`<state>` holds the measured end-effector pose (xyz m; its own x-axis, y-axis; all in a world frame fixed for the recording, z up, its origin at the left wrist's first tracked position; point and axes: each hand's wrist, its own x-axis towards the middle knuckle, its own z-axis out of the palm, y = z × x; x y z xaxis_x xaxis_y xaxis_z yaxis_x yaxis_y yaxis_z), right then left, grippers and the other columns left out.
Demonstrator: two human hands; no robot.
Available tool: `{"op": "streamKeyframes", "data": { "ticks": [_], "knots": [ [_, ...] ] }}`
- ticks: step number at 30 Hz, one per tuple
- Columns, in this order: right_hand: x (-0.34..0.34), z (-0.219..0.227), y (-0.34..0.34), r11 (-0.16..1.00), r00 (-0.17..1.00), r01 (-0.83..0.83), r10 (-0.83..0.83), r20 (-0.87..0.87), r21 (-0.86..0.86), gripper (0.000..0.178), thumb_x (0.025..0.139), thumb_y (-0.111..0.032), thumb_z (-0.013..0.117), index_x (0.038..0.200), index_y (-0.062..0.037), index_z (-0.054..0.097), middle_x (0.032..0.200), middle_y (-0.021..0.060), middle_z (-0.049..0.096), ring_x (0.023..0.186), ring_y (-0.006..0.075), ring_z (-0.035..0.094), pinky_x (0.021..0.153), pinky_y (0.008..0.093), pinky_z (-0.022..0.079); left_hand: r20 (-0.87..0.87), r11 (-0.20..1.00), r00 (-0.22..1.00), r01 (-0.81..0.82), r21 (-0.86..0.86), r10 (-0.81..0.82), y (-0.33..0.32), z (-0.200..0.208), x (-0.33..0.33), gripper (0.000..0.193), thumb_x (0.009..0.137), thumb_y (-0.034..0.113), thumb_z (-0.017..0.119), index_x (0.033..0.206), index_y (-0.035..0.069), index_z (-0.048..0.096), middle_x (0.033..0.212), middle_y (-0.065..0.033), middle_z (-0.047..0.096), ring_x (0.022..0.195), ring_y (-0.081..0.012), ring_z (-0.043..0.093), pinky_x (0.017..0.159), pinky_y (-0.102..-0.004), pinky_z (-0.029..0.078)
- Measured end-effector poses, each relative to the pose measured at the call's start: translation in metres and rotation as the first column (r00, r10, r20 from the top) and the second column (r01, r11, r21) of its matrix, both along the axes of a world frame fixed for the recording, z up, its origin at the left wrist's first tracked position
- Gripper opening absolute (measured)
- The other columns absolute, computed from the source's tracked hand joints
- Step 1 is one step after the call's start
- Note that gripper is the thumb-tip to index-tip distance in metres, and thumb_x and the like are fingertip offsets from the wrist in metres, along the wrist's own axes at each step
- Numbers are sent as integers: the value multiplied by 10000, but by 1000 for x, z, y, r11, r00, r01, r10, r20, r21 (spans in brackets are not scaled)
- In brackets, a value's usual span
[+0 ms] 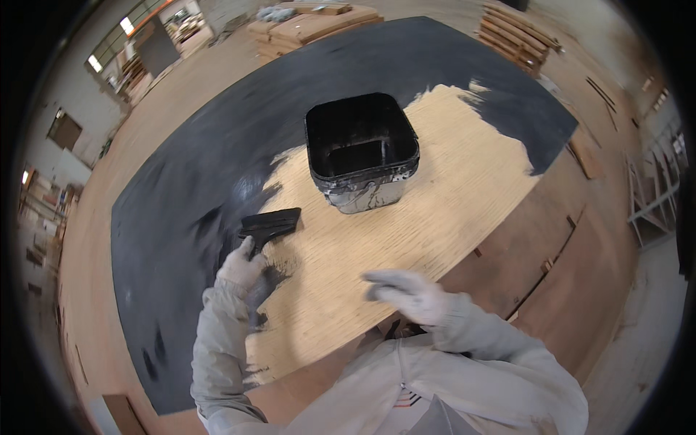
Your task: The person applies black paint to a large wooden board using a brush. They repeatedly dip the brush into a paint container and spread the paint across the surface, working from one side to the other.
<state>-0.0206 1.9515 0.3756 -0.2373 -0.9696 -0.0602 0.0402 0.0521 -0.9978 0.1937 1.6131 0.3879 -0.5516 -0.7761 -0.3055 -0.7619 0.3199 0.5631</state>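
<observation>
My left hand (243, 268), in a pale glove, is closed round the handle of a wide, flat paint spreader (272, 223) coated in black. Whether its edge is bristle or blade I cannot tell. It is at the border between dark paint and bare wood on a large wooden board (341, 268). My right hand (406, 293), gloved and slightly blurred, is held over the board's near edge with fingers stretched out and nothing in it. Beyond both hands a square bucket (366, 192) stands on the board, its inside black and its outer wall smeared with dark paint.
Dark paint covers the board's left, far and far-right parts. Behind it are a stack of brown boards (319, 27) and, at the far right, another stack (513, 36). A metal frame (652, 196) stands at the right. Brown panels (544, 250) lie below the near right edge.
</observation>
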Motion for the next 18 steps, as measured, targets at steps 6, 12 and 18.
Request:
{"op": "streamKeyframes", "data": {
  "ticks": [6, 12, 18],
  "knots": [
    [28, -40, -82, 885, 607, -361, -16, 795, 293, 428, 1074, -248, 665, 1400, 25, 620, 1190, 169, 744, 1068, 276, 731, 931, 397, 598, -178, 971, 977, -150, -186, 117, 149, -56, 6, 888, 946, 305, 739, 1622, -75, 309, 938, -194, 779, 823, -375, 767, 749, -460, 595],
    [22, -94, -72, 752, 648, -567, 157, 745, 335, 263, 1057, -312, 654, 1014, -56, 695, 854, 71, 716, 699, 227, 706, 586, 386, 599, -106, 869, 918, -396, -296, 382, 304, -27, -53, 979, 938, 323, 733, 1669, -45, 195, 850, -158, 766, 729, -377, 755, 658, -481, 582],
    [-26, -17, -46, 595, 637, -749, 528, 562, 290, 207, 1057, -241, 662, 1082, -36, 651, 873, 97, 703, 697, 203, 691, 609, 364, 576, -642, 563, 341, -808, 172, 686, 401, -6, -79, 285, 1063, 85, 608, 1289, -69, 690, 908, -83, 741, 695, -125, 665, 617, -257, 541]
  ]
}}
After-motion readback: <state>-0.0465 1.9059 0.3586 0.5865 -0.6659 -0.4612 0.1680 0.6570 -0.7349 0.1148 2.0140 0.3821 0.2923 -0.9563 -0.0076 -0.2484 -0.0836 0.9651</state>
